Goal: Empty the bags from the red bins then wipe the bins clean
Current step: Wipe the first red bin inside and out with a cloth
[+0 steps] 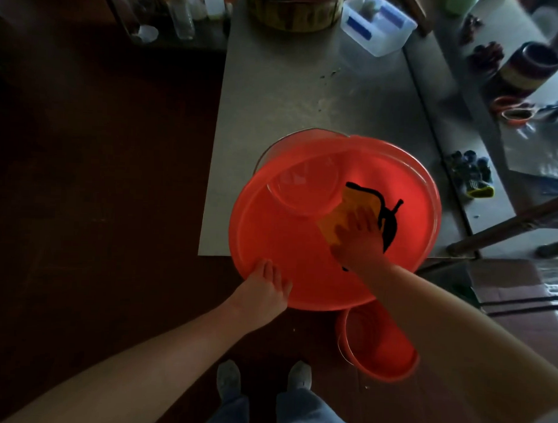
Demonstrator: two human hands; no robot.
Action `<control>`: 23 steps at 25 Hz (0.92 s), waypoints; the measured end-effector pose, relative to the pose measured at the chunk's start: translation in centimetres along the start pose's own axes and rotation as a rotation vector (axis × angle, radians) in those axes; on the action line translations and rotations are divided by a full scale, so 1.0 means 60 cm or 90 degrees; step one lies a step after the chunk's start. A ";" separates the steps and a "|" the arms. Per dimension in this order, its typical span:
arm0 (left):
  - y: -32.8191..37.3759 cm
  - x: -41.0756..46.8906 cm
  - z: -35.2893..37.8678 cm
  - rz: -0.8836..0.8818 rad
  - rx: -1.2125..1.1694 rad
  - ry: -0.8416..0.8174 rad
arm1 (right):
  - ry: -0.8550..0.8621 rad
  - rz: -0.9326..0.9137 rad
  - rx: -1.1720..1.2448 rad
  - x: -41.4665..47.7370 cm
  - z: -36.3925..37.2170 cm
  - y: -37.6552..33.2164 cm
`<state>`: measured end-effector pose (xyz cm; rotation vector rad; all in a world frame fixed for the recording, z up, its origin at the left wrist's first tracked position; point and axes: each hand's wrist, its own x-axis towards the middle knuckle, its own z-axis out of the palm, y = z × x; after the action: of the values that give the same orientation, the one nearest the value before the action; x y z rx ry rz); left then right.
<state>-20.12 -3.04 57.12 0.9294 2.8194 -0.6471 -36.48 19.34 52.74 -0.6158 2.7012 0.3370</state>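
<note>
A large red bin [301,259] leans over the near edge of a steel table [291,94], its open mouth facing me. My right hand [359,236] is inside it, fingers spread flat, pressing a yellow cloth [340,219] with a black edge against the inner wall. My left hand [269,283] holds the bin's near rim at the lower left, fingers over the edge. A second, smaller red bin [380,347] stands on the floor below, to the right of my feet.
On the table's far end stand a clear plastic box [377,23] and a round wooden container [294,9]. A work glove [472,173], scissors [518,110] and a dark pot [529,66] lie to the right. Bottles [183,15] stand on a shelf at left.
</note>
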 end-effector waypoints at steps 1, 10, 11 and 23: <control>-0.002 0.001 -0.002 0.006 0.002 -0.001 | -0.008 0.015 0.012 -0.011 0.003 -0.019; -0.002 -0.007 0.009 0.018 -0.025 -0.033 | -0.111 0.045 0.144 -0.080 -0.007 -0.144; 0.000 -0.009 0.012 0.020 -0.028 -0.032 | -0.104 0.031 0.118 -0.084 -0.008 -0.130; -0.023 0.000 -0.008 0.046 -0.003 -0.011 | -0.151 0.108 0.053 -0.109 -0.047 -0.112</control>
<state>-20.92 -3.86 58.05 1.0154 2.7558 -0.6366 -28.71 15.02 56.80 -0.3016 2.5288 0.3168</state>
